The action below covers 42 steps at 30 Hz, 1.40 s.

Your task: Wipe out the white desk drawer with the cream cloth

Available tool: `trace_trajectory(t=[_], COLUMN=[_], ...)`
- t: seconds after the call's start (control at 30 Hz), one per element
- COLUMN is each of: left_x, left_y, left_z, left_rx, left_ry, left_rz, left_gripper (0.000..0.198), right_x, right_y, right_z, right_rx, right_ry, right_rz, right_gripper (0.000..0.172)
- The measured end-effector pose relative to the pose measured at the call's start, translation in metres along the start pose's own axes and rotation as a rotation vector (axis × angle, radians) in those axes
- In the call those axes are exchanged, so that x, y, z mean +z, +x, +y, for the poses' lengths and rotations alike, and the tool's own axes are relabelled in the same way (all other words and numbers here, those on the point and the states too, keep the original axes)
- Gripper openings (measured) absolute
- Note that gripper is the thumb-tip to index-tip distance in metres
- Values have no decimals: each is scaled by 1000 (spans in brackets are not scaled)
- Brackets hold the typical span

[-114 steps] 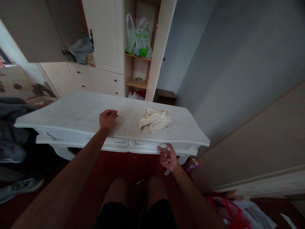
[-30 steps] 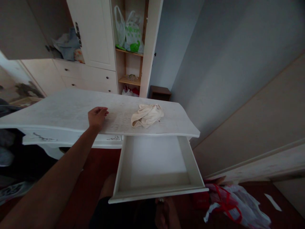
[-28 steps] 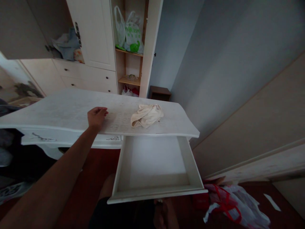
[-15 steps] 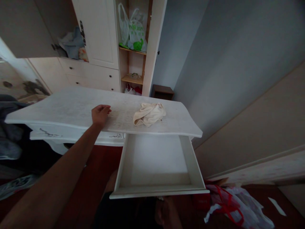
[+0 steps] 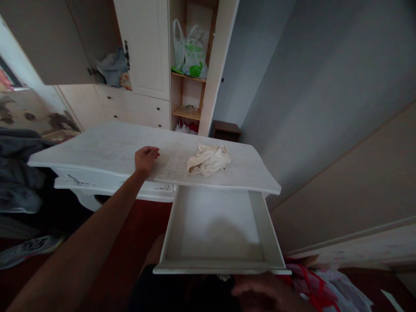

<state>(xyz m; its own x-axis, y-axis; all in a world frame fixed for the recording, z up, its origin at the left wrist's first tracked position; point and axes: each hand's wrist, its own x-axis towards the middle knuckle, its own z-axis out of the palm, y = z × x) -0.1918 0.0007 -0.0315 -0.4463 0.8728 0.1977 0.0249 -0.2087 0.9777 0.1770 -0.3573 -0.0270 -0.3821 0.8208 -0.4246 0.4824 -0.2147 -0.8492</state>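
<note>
My left hand rests on the white desk top, fingers loosely curled, holding nothing. A crumpled cream cloth lies on the desk to the right of that hand. Below the cloth the right drawer is pulled far out and shows a bare white bottom. My right hand is below the drawer's front edge, blurred by motion, so its fingers cannot be read.
A cream wardrobe stands behind the desk, with plastic bags on an open shelf. A red-and-white bag lies on the dark red floor at right. Dark clothes pile at left. A grey wall runs along the right.
The drawer, shut 3.8 s ago, now stands pulled out. In the last half second my right hand has come out from under the drawer front toward the right. My left hand has stayed put.
</note>
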Motion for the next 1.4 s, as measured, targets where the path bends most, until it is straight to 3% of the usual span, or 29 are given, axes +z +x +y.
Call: trace_trajectory(t=[0.13, 0.23, 0.3, 0.4, 0.47, 0.57, 0.67, 0.83, 0.93, 1.03, 1.1, 1.23, 1.4], left_x=[-1, -2, -2, -2, -3, -3, -4, -5, -5, -5, -4, -3, -3], left_y=[2, 1, 0, -2, -3, -3, -2, 0, 0, 0, 1, 1, 0], left_z=[-3, -3, -1, 2, 3, 3, 2, 0, -1, -2, -3, -4, -4], left_rx=[22, 33, 35, 27, 20, 17, 19, 17, 16, 16, 17, 17, 30], left_ry=[22, 27, 21, 17, 16, 1, -15, -6, -32, -47, -57, -71, -59], left_rz=[0, -3, -4, 4, 8, 9, -1, -9, -7, -6, -2, -4, -18], left_gripper=[8, 9, 10, 11, 11, 10, 10, 10, 9, 10, 10, 10, 12], right_x=[-38, -65, -82, -104, -114, -124, -134, -152, -162, -172, -175, -167, -127], right_y=[24, 81, 128, 195, 232, 271, 291, 302, 302, 296, 287, 255, 201], right_z=[-75, -111, -129, -147, -153, -157, -159, -163, -160, -152, -147, -131, -91], right_rx=[-366, -573, -637, -462, -294, -125, -34, 8, -23, -44, -58, -161, -459], right_ry=[-176, -340, -462, -723, -904, -1100, -1113, -1093, -1043, -800, -655, -599, -510], right_rz=[277, 463, 568, 628, 579, 493, 440, 381, 380, 281, 237, 315, 428], right_gripper=[39, 40, 56, 100, 124, 131, 130, 114, 86, 55, 45, 53, 78])
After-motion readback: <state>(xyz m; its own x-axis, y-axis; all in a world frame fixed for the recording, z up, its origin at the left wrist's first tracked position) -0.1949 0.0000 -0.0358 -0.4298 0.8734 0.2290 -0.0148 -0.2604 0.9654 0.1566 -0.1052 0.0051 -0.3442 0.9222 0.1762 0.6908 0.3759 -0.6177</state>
